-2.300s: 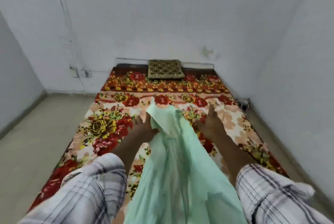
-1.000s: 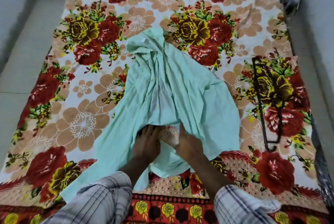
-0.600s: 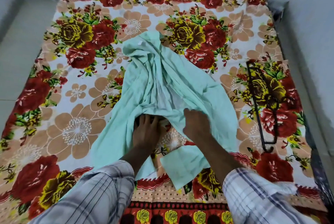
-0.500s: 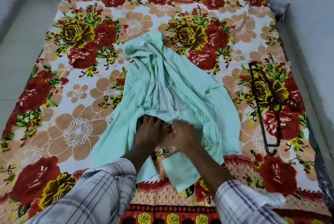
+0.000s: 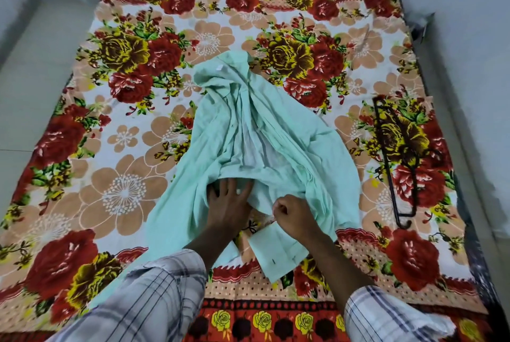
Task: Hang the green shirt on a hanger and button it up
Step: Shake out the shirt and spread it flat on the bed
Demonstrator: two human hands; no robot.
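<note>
Beside the flat, spread left hand (image 5: 229, 205), the right hand (image 5: 296, 217) had just closed to pinch the hem of the green shirt (image 5: 265, 126); the hanger (image 5: 389, 173) lay untouched farther right.

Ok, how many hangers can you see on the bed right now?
1. The black hanger lies flat on the floral blanket, to the right of the green shirt and apart from it. Another could be hidden under the shirt.
</note>
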